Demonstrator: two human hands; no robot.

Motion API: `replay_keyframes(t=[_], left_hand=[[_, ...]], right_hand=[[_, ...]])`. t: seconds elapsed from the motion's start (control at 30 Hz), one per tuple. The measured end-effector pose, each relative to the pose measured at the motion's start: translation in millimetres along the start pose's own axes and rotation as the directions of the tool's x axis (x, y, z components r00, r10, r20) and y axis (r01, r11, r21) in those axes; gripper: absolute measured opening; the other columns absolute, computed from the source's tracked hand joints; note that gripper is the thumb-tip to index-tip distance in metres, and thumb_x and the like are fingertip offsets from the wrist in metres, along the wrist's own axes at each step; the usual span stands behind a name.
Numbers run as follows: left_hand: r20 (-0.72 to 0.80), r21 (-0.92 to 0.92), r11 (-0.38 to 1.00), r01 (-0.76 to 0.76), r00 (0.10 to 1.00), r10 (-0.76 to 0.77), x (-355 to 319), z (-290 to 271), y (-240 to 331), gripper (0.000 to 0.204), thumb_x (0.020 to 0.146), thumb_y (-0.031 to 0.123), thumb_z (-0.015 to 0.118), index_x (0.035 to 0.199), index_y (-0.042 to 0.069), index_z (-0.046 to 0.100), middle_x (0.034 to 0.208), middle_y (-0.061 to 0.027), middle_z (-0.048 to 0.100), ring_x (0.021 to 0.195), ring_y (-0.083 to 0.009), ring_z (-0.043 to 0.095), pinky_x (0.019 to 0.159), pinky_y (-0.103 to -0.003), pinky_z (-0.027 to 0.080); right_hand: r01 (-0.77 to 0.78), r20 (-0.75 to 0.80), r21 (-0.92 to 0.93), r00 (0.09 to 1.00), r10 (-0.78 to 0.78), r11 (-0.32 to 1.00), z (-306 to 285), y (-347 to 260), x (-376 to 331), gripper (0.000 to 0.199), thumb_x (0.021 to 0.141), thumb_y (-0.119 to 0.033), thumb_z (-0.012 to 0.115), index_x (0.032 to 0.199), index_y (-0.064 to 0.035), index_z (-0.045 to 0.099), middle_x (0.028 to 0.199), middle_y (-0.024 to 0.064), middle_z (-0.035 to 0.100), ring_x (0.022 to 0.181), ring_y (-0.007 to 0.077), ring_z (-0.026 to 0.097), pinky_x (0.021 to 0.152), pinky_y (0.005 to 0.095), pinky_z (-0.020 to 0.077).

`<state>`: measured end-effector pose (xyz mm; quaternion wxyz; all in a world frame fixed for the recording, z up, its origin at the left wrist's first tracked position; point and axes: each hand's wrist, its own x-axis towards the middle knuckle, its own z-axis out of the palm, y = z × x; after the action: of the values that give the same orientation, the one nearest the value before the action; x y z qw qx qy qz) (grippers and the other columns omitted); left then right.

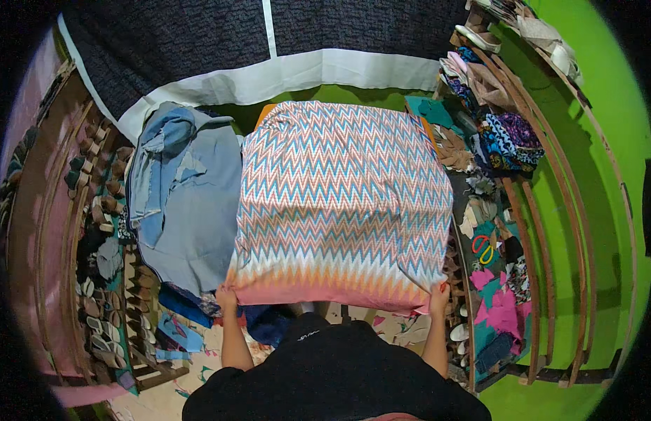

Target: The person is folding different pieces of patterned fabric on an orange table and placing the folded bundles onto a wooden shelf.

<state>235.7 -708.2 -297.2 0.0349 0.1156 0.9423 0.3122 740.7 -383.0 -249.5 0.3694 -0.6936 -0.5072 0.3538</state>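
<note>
A large cloth (343, 203) with a white, blue and coral zigzag pattern and a pink-orange border lies spread over a table, showing some creases. My left hand (228, 299) grips its near left corner, fingers closed on the edge. At the near right corner, my right hand (439, 297) is closed on the same pink border. The near edge is stretched between both hands, in front of my body. Most of the table is hidden under the cloth; an orange bit of it (267, 112) shows at the far left corner.
Grey-blue denim (192, 231) is heaped left of the cloth. Wooden racks with shoes (104, 337) stand at the left. On the right, a narrow surface carries red-and-yellow-handled scissors (482, 250) and pink scraps (504, 309). Folded patterned fabrics (509, 144) lie farther back. A dark curtain (199, 49) hangs behind.
</note>
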Motion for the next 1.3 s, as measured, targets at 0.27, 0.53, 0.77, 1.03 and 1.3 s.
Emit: replay_keyframes(t=[0.27, 0.53, 0.77, 1.03, 1.3], left_hand=[[-0.222, -0.230, 0.972, 0.052, 0.969, -0.104, -52, -6, -57, 0.012, 0.062, 0.006, 0.051, 0.073, 0.003, 0.049, 0.063, -0.0092, 0.050, 0.059, -0.0210, 0.051, 0.054, -0.030, 0.040], [0.077, -0.391, 0.894, 0.218, 0.976, -0.204, -167, -1, 6, 0.013, 0.067, 0.008, 0.046, 0.076, -0.002, 0.047, 0.062, -0.0133, 0.051, 0.049, -0.0227, 0.051, 0.043, -0.032, 0.040], [-0.229, -0.057, 0.998, 0.035, 0.972, -0.047, -170, -74, -17, 0.023, 0.064, 0.013, 0.054, 0.082, 0.000, 0.056, 0.079, -0.0188, 0.057, 0.076, -0.0306, 0.056, 0.065, -0.038, 0.042], [-0.118, -0.036, 0.947, 0.320, 0.939, -0.322, -169, -116, -51, 0.028, 0.058, 0.020, 0.066, 0.069, -0.004, 0.056, 0.061, -0.0160, 0.056, 0.055, -0.0280, 0.056, 0.049, -0.035, 0.044], [0.311, -0.830, 0.446, 0.334, 0.942, -0.127, -181, -146, 130, 0.016, 0.076, 0.016, 0.058, 0.083, 0.002, 0.056, 0.064, 0.0001, 0.049, 0.049, -0.0068, 0.044, 0.040, -0.020, 0.036]], right_hand=[[0.345, 0.280, -0.175, 0.915, -0.290, 0.922, -52, 60, 11, 0.041, 0.054, 0.000, 0.059, 0.093, 0.0048, 0.050, 0.081, 0.0174, 0.055, 0.078, 0.0277, 0.055, 0.067, 0.0329, 0.0420], [-0.080, -0.133, -0.358, 0.991, 0.034, 0.930, -138, 126, 6, 0.024, 0.071, -0.014, 0.053, 0.088, 0.0017, 0.057, 0.082, 0.0186, 0.058, 0.077, 0.0316, 0.055, 0.068, 0.0362, 0.0415], [-0.306, -0.278, -0.021, 0.916, 0.288, 0.952, -167, 153, 59, 0.045, 0.072, -0.018, 0.054, 0.108, 0.0051, 0.044, 0.107, 0.0164, 0.050, 0.094, 0.0257, 0.049, 0.077, 0.0320, 0.0391], [-0.465, 0.256, -0.201, 0.825, 0.504, 0.863, -173, 143, 66, 0.011, 0.059, -0.001, 0.062, 0.060, 0.0025, 0.051, 0.054, 0.0085, 0.050, 0.044, 0.0165, 0.047, 0.034, 0.0326, 0.0367], [0.276, 0.022, 0.138, 0.959, -0.282, 0.951, -156, 19, 74, 0.020, 0.067, -0.014, 0.065, 0.078, 0.0017, 0.058, 0.068, 0.0071, 0.057, 0.059, 0.0151, 0.052, 0.053, 0.0266, 0.0422]])
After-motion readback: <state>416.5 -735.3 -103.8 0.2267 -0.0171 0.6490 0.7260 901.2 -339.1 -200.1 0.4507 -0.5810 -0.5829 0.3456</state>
